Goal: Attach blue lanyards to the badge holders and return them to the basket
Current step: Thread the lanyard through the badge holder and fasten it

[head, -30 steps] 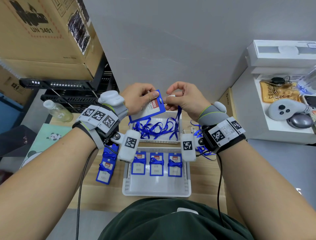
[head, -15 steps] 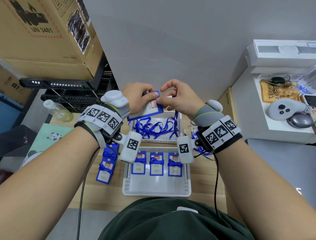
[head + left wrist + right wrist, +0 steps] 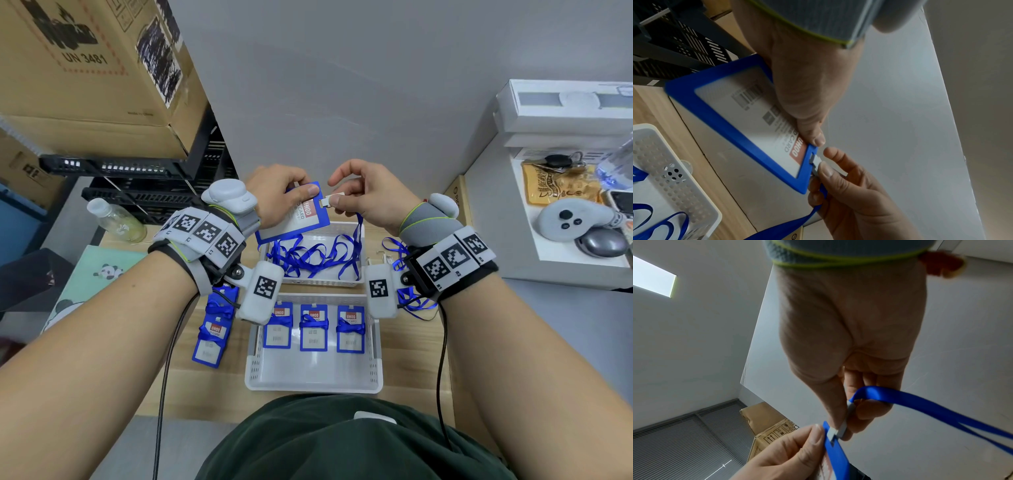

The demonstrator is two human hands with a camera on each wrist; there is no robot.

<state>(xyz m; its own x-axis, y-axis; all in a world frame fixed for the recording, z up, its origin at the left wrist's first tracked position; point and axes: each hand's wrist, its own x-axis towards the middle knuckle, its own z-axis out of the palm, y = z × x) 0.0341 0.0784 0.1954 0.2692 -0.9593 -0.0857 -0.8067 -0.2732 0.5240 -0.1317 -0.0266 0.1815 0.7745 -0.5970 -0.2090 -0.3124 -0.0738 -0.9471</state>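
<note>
My left hand (image 3: 279,195) pinches a blue badge holder (image 3: 296,217) by its top edge, held in the air above the far basket. In the left wrist view the holder (image 3: 740,116) shows its card face, my thumb at the top corner. My right hand (image 3: 363,197) pinches the white clip (image 3: 330,199) of a blue lanyard (image 3: 358,236), and the clip (image 3: 815,160) sits at the holder's slot. The lanyard strap (image 3: 920,405) trails down from that hand. Three holders with lanyards (image 3: 313,327) lie in the near white basket (image 3: 313,380).
The far white basket (image 3: 322,281) holds several loose blue lanyards. Two finished badge holders (image 3: 214,329) lie on the wooden table left of the near basket. A clear bottle (image 3: 114,221) stands far left. More lanyard loops (image 3: 407,274) lie on the right.
My right hand drew close to the holder, then eased a little to the right, and the white clip now meets the holder's slot. The holder has tilted slightly.
</note>
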